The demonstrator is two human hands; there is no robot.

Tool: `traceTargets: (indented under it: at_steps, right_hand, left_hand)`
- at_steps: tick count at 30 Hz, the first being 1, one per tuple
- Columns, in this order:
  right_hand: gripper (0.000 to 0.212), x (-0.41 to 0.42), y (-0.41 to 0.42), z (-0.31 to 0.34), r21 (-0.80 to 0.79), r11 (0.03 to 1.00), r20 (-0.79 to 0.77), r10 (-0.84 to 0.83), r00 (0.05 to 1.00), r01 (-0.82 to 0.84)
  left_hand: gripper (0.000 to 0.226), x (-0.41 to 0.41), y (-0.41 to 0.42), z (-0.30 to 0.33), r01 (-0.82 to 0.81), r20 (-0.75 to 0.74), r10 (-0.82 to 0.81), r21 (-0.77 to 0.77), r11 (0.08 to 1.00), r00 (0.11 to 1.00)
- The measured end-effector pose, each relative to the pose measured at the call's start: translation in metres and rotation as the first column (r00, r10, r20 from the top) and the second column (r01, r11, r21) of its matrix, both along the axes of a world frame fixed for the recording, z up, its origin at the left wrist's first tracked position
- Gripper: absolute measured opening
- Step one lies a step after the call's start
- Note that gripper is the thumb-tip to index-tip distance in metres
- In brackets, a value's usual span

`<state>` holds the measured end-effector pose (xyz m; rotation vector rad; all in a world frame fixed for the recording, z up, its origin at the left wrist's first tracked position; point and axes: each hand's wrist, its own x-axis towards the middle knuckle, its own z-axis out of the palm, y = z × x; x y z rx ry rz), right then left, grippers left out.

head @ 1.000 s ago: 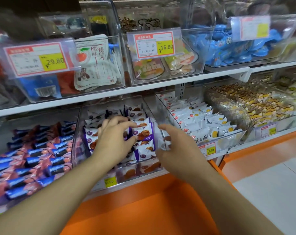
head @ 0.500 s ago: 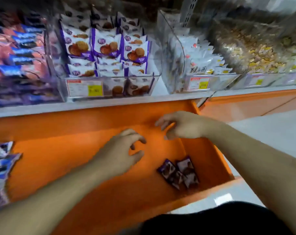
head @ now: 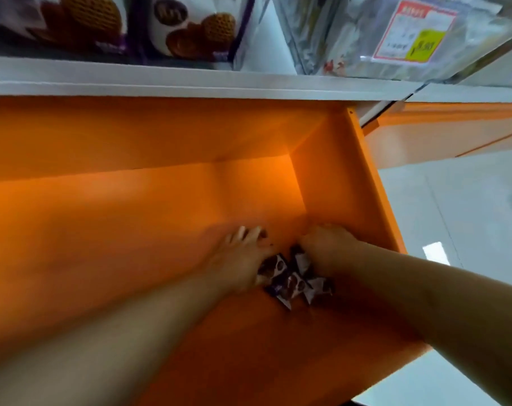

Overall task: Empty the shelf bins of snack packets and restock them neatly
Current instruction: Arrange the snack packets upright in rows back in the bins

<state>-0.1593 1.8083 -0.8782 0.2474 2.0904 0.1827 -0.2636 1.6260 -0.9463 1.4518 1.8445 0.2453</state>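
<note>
Both hands have dropped from mid-air above the orange bin to its floor, and the view has tipped further down, so the shelf bins now show only along the top edge. The left hand (head: 243, 259) lies beside the small heap of purple-and-white foil snack packets (head: 293, 281), its fingers spread and blurred, touching the heap's left side. The right hand (head: 326, 244) is curled over the heap's far right edge, apparently closing on a packet; the grip itself is hidden under the knuckles, so I cannot tell what it holds. The packets sit on the floor of the deep orange metal bin (head: 131, 230), near its right wall. This reads as gathering the removed packets, probably to carry them back up to the clear plastic shelf bin of purple biscuit packets (head: 190, 30). Motion blur smears the left fingertips. The packet count is unclear, since they overlap. A red-and-yellow price tag (head: 413, 33) is legible only as colour.
</note>
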Motion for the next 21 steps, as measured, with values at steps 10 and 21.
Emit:
traceTargets:
  at_steps: [10,21]
  right_hand:
    - [0.040,-0.036,-0.020,0.063,-0.282,0.845,-0.149,-0.507,0.849,0.455]
    - [0.043,-0.124,-0.155,0.260,-0.947,0.192,-0.014,-0.825,0.565,0.258]
  left_hand:
    - [0.066,-0.043,-0.073,0.038,-0.399,0.251,0.385,0.006,0.917,0.888]
    - [0.060,-0.131,-0.198,0.294,-0.830,0.459,0.697,0.214,0.516,0.551]
